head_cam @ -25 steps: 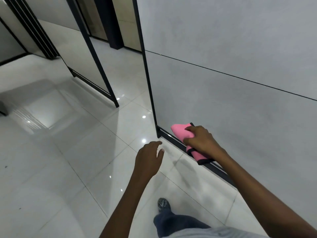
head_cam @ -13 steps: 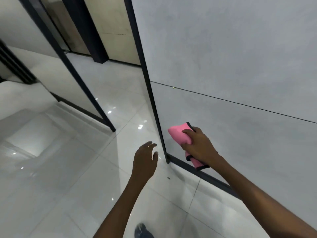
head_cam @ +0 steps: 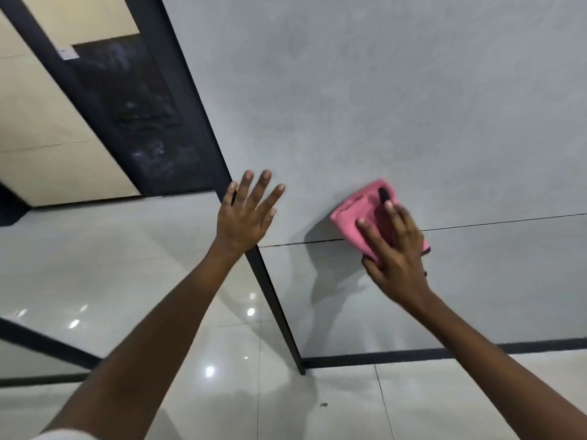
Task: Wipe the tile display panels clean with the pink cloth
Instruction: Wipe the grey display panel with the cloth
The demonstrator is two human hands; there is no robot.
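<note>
Right hand: I see my right hand [head_cam: 397, 258] pressing the pink cloth [head_cam: 365, 211] flat on the grey tile panel [head_cam: 381, 106], fingers spread straight
Cloth: folded, lying across the thin joint line [head_cam: 301, 242] between two tiles
Left hand: my left hand [head_cam: 244, 214] is wide open, fingers splayed, at the panel's black frame [head_cam: 270, 281], holding nothing
Floor: glossy white floor [head_cam: 127, 265] below

Legible text: none.
Small white rectangular label [head_cam: 67, 53] on black metal frame post [head_cam: 95, 100]; printing too blurred to read.
</note>
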